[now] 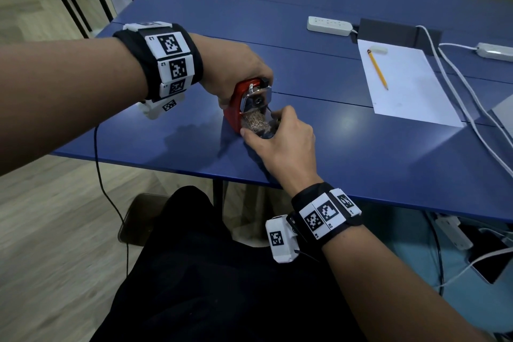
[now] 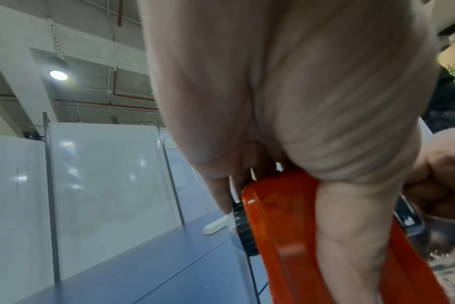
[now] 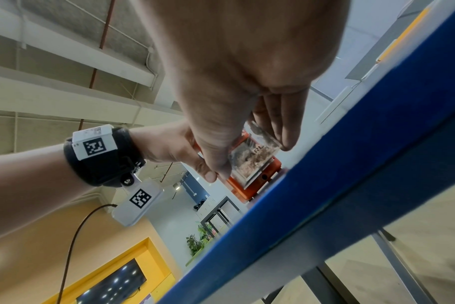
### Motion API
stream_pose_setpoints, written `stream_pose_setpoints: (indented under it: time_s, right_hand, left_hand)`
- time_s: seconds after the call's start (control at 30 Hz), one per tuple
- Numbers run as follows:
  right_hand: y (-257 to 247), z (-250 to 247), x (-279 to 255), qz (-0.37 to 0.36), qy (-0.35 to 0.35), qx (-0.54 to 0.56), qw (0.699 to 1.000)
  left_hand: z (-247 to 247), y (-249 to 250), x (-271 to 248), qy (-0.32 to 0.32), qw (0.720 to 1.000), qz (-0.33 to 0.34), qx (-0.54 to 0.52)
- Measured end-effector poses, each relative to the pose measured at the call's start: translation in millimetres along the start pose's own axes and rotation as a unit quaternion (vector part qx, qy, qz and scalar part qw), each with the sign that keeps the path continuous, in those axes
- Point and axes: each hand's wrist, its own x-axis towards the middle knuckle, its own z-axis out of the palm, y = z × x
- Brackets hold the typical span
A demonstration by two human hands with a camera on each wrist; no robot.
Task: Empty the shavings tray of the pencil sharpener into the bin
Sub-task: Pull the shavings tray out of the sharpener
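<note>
A red pencil sharpener (image 1: pixel 236 103) with a chrome front stands on the blue table (image 1: pixel 361 161) near its front edge. My left hand (image 1: pixel 236 69) grips its body from above and behind; in the left wrist view the thumb runs down the orange-red side (image 2: pixel 281 226). A clear shavings tray (image 1: pixel 256 123) full of brown shavings sticks partly out of the sharpener's front. My right hand (image 1: pixel 277 133) pinches this tray between thumb and fingers; the right wrist view shows the tray (image 3: pixel 252 156) held in front of the sharpener (image 3: pixel 249 185). No bin is in view.
A white sheet (image 1: pixel 402 80) with a yellow pencil (image 1: pixel 377 68) and an eraser (image 1: pixel 379 49) lies at the right. Behind it are a power strip (image 1: pixel 329 25), a dark box (image 1: pixel 394 32) and white cables (image 1: pixel 472 100). My dark-clothed lap (image 1: pixel 208 272) is below the table edge.
</note>
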Motion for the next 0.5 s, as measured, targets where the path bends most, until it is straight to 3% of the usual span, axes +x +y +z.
stream_pose_setpoints:
  time_s: [0.5]
  right_hand:
    - [37.5, -21.5, -21.0, -0.005, -0.026, -0.061, 0.998]
  left_hand:
    - [0.1, -4.5, 4.8, 0.000, 1.000, -0.009, 0.011]
